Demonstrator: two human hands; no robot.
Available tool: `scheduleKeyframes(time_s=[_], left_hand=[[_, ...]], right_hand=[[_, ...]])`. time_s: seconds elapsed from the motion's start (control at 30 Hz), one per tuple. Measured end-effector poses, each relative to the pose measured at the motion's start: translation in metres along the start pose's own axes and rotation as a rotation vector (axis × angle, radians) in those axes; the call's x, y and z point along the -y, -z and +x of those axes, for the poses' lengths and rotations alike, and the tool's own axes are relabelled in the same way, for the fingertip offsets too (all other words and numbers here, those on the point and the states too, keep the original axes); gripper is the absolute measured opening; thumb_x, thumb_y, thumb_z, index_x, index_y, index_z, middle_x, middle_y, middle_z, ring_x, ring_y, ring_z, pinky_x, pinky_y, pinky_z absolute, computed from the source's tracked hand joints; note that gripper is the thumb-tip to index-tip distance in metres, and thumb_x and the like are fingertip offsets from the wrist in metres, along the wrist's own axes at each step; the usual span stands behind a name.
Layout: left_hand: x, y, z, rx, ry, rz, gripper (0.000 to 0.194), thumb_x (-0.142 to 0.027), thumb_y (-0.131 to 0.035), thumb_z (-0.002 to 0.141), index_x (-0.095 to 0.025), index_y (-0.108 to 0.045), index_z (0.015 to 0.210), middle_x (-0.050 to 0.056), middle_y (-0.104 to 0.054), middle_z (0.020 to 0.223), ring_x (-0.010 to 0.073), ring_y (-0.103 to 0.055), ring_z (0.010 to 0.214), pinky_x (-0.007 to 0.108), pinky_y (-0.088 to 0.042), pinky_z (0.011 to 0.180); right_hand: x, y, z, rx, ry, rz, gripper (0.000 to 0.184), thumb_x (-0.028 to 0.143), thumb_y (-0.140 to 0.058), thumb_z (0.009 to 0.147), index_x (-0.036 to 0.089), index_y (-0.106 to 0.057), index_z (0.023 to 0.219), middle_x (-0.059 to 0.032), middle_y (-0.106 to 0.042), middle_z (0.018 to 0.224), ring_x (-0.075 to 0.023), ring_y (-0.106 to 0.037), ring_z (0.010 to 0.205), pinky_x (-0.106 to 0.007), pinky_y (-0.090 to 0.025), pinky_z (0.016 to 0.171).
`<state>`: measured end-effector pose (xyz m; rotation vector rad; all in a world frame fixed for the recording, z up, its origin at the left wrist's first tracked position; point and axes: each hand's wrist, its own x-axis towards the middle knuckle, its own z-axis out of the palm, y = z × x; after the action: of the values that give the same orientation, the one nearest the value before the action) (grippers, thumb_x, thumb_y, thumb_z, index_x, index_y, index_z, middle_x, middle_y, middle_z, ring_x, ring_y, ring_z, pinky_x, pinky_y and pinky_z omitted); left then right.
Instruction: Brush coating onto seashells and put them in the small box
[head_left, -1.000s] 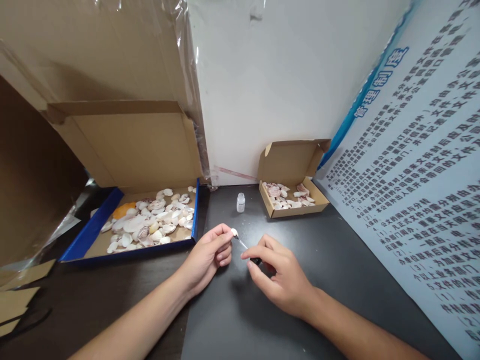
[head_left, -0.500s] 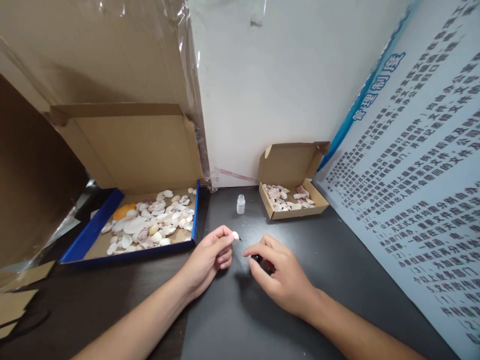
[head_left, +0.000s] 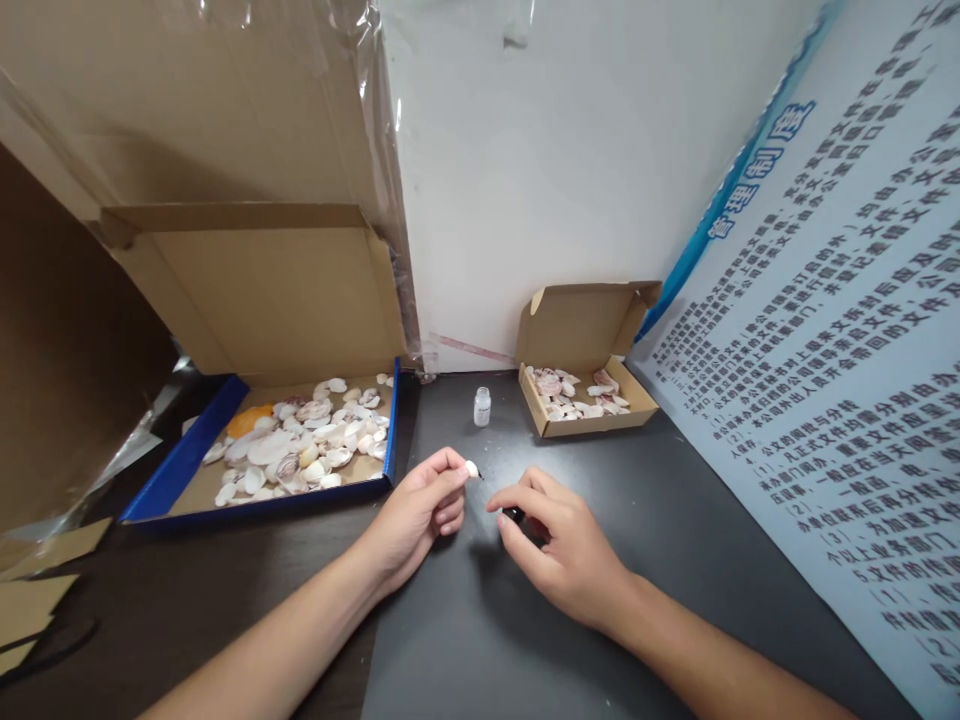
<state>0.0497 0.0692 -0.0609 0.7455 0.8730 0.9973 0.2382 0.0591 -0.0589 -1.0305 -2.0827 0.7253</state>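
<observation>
Between thumb and fingertips, my left hand [head_left: 420, 512] pinches a small white seashell [head_left: 471, 468]. My right hand [head_left: 564, 548] is closed round a black brush cap [head_left: 514, 514], mostly covered by the fingers. A small dark brush tip [head_left: 481, 476] shows at the shell's right edge; its thin stem is hard to make out. Beyond both hands stands a small clear bottle [head_left: 481, 408], upright and without a cap, with a label on its front.
At the left, a blue-edged cardboard box [head_left: 157, 487] with its lid up holds many shells. A smaller brown box [head_left: 581, 430], also open, holds shells at the back right. A printed board [head_left: 817, 400] borders the right side, and a white panel [head_left: 465, 200] the back.
Almost nothing differs. Both hands keep their hold on the shell and the brush cap, and the view has shifted very slightly.
</observation>
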Motion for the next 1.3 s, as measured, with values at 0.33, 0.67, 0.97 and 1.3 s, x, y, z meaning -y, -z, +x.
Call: scheduleKeyframes(time_s=[0.33, 0.67, 0.97, 1.3], left_hand=[[-0.0006, 0.0004, -0.0008, 0.012, -0.006, 0.012, 0.025, -0.032, -0.065, 0.087, -0.019, -0.046, 0.078, -0.010, -0.025, 0.055, 0.0060, -0.018, 0.049, 0.018, -0.021, 0.046], [-0.0016, -0.0002, -0.0013, 0.019, -0.013, 0.024, 0.024, -0.032, -0.064, 0.087, -0.019, -0.046, 0.078, -0.010, -0.024, 0.055, 0.0062, -0.017, 0.049, 0.018, -0.021, 0.046], [-0.0003, 0.0008, -0.0014, 0.020, -0.015, 0.024, 0.024, -0.032, -0.064, 0.087, -0.019, -0.045, 0.079, -0.010, -0.024, 0.056, 0.0063, -0.016, 0.050, 0.018, -0.021, 0.046], [0.0009, 0.0016, 0.0018, 0.009, -0.015, 0.006, 0.023, -0.030, -0.063, 0.088, -0.019, -0.046, 0.079, -0.010, -0.024, 0.056, 0.0058, -0.017, 0.049, 0.018, -0.021, 0.045]], right_hand=[[0.0013, -0.0001, -0.0005, -0.002, -0.002, -0.001, 0.019, 0.017, -0.053, 0.087, 0.020, -0.069, 0.094, -0.0005, -0.052, 0.075, -0.0109, -0.049, 0.060, -0.024, -0.041, 0.058], [0.0008, -0.0002, 0.0001, 0.014, -0.017, -0.003, 0.019, 0.018, -0.052, 0.088, 0.020, -0.069, 0.096, -0.0005, -0.051, 0.077, -0.0109, -0.049, 0.060, -0.025, -0.040, 0.058], [0.0019, 0.0003, -0.0012, -0.022, -0.007, 0.001, 0.018, 0.016, -0.053, 0.087, 0.020, -0.069, 0.095, -0.0001, -0.050, 0.075, -0.0104, -0.047, 0.058, -0.024, -0.039, 0.057], [0.0006, -0.0016, 0.0004, -0.020, -0.042, -0.027, 0.017, 0.016, -0.053, 0.086, 0.020, -0.069, 0.092, 0.0000, -0.052, 0.074, -0.0102, -0.048, 0.058, -0.023, -0.039, 0.056]])
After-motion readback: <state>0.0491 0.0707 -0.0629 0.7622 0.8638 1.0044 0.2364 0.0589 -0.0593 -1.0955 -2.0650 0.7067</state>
